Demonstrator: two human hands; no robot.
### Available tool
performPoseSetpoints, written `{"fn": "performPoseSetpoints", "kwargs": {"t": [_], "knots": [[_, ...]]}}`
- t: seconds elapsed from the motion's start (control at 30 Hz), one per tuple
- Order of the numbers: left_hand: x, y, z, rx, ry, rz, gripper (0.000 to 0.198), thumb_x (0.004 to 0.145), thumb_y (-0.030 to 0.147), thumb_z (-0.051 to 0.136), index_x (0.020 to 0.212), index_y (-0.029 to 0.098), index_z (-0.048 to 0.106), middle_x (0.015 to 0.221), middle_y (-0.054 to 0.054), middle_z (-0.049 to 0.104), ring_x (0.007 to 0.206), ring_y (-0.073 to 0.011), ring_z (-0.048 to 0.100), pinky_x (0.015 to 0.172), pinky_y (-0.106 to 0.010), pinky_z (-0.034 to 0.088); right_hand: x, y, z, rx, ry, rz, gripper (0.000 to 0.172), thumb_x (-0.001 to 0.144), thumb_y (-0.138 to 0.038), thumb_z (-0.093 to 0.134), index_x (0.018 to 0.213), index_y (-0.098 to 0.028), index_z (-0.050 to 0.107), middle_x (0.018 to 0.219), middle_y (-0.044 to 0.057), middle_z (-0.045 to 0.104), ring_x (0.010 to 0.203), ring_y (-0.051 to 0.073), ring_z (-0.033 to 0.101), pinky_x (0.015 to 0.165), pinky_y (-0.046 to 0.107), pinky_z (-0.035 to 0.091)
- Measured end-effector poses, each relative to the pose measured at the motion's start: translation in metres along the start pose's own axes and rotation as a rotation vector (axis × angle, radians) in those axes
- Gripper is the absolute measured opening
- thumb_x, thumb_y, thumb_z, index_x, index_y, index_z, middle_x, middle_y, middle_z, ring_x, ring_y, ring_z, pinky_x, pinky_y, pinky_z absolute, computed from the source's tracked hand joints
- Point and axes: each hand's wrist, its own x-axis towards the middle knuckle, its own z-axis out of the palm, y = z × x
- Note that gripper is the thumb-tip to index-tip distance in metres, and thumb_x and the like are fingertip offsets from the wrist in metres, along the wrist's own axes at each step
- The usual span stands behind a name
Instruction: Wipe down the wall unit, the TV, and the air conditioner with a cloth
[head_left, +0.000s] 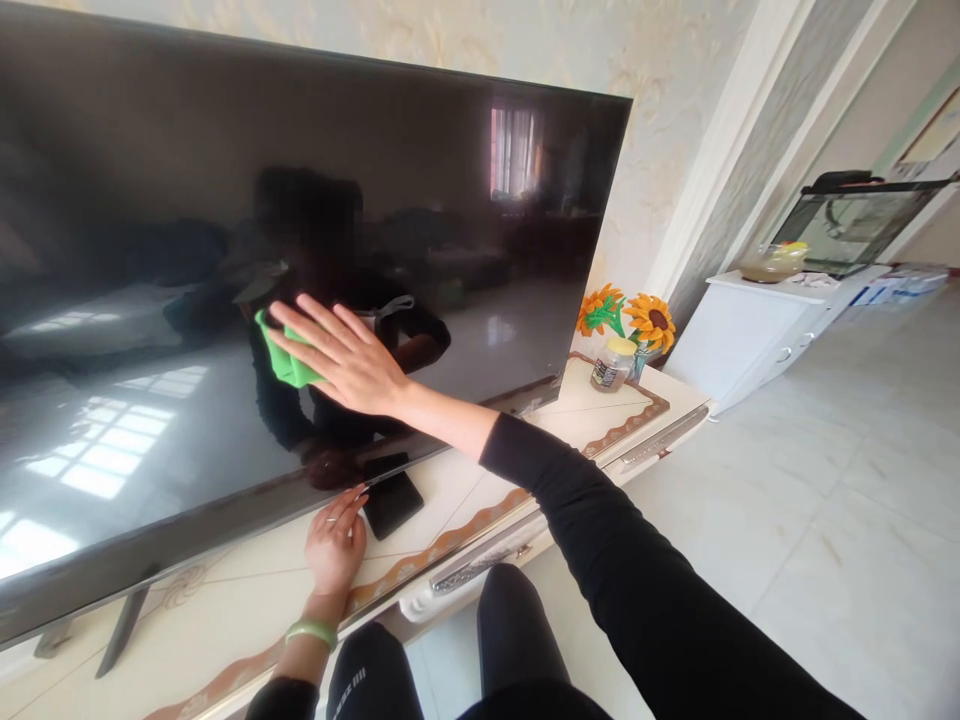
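A large black television (450,230) fills the left of the view, its glossy screen showing reflections. My right hand (345,360) lies flat against the screen with fingers stretched out, pressing a folded green cloth (289,360) under the palm and fingers. Below it, my left hand (337,530) has bent fingers gathered at the television's bottom edge, gripping it; the fingertips are partly hidden. A green bangle circles the left wrist. Right beside those fingers lies a black phone-like flat device (394,500) on the cabinet top.
The television stands on a cream cabinet (480,505) with a brown patterned border. A yellow-lidded jar (613,366) and orange crochet-like sunflowers (651,322) sit at its right end. Farther right, a white cabinet (757,335) bears a bowl (772,262) and a glass tank (855,225).
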Motion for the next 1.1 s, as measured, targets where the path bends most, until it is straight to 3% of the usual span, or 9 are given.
{"fn": "performPoseSetpoints", "kwargs": {"t": [0.13,0.33,0.47,0.57,0.67,0.8,0.97,1.03,1.1], "knots": [[-0.001,-0.001,0.000,-0.022,-0.010,-0.022,0.032,0.094,0.005,0.056,0.112,0.022,0.077,0.125,-0.005,0.081,0.111,-0.0254,0.078,0.098,-0.040,0.057,-0.027,0.050,-0.006,0.044,0.014,0.137,0.063,0.106,-0.024,0.037,0.168,-0.034,0.037,0.180,-0.007,0.026,0.171,0.019,0.003,0.141,0.050,0.006],[-0.001,0.002,0.001,-0.039,-0.026,-0.049,0.031,0.095,0.006,0.055,0.112,0.021,0.077,0.125,-0.005,0.081,0.111,-0.0258,0.077,0.099,-0.041,0.057,-0.137,0.165,-0.007,-0.069,0.564,0.933,0.066,0.111,-0.044,0.019,0.172,-0.019,0.028,0.182,0.010,0.018,0.172,0.023,0.002,0.137,0.058,0.015],[0.000,0.003,0.002,-0.038,-0.003,-0.048,0.032,0.094,0.006,0.056,0.113,0.021,0.077,0.124,-0.005,0.081,0.110,-0.0260,0.077,0.099,-0.041,0.057,-0.217,0.167,0.007,0.006,0.629,1.441,0.067,0.110,-0.037,0.009,0.170,-0.016,0.033,0.175,0.018,0.032,0.168,0.022,0.022,0.135,0.057,0.024],[0.001,0.004,0.002,-0.037,0.004,-0.046,0.032,0.094,0.006,0.056,0.112,0.021,0.078,0.125,-0.004,0.081,0.109,-0.0256,0.078,0.097,-0.040,0.057,-0.245,0.150,0.021,0.047,0.634,1.682,0.069,0.111,-0.043,0.011,0.166,-0.012,0.041,0.169,0.023,0.041,0.165,0.025,0.033,0.134,0.057,0.028],[0.002,0.004,0.002,-0.037,0.006,-0.049,0.031,0.094,0.006,0.056,0.110,0.021,0.078,0.124,-0.004,0.081,0.109,-0.0255,0.078,0.097,-0.039,0.057,-0.237,0.129,0.035,0.046,0.630,1.697,0.073,0.110,-0.045,0.007,0.166,-0.010,0.040,0.166,0.027,0.044,0.164,0.026,0.035,0.133,0.059,0.029],[0.003,0.005,0.001,-0.035,0.000,-0.053,0.031,0.094,0.007,0.055,0.110,0.021,0.078,0.123,-0.004,0.082,0.108,-0.0258,0.078,0.097,-0.040,0.057,-0.188,0.078,0.056,0.048,0.595,1.567,0.075,0.109,-0.045,0.005,0.171,-0.009,0.029,0.174,0.024,0.032,0.169,0.025,0.019,0.134,0.060,0.023],[0.002,0.003,-0.001,-0.067,-0.035,-0.102,0.033,0.095,0.009,0.055,0.111,0.023,0.079,0.125,-0.004,0.081,0.111,-0.0252,0.077,0.099,-0.040,0.056,-0.134,0.015,0.079,0.158,0.309,0.966,0.073,0.106,-0.052,0.023,0.171,-0.018,0.033,0.182,0.012,0.019,0.172,0.029,-0.002,0.135,0.065,0.017],[0.002,0.003,-0.001,-0.072,-0.052,-0.107,0.033,0.095,0.010,0.054,0.111,0.023,0.080,0.126,-0.005,0.081,0.113,-0.0251,0.077,0.100,-0.040,0.056,-0.135,0.013,0.082,0.197,0.161,0.755,0.069,0.106,-0.053,0.029,0.167,-0.025,0.043,0.180,0.008,0.028,0.172,0.028,0.002,0.137,0.060,0.016],[0.002,0.003,-0.002,-0.072,-0.059,-0.113,0.033,0.095,0.010,0.054,0.110,0.023,0.080,0.126,-0.005,0.081,0.113,-0.0255,0.077,0.100,-0.041,0.056,-0.150,0.023,0.082,0.170,0.145,0.745,0.067,0.106,-0.055,0.028,0.164,-0.027,0.047,0.177,0.007,0.034,0.171,0.025,0.008,0.137,0.056,0.015]]}}
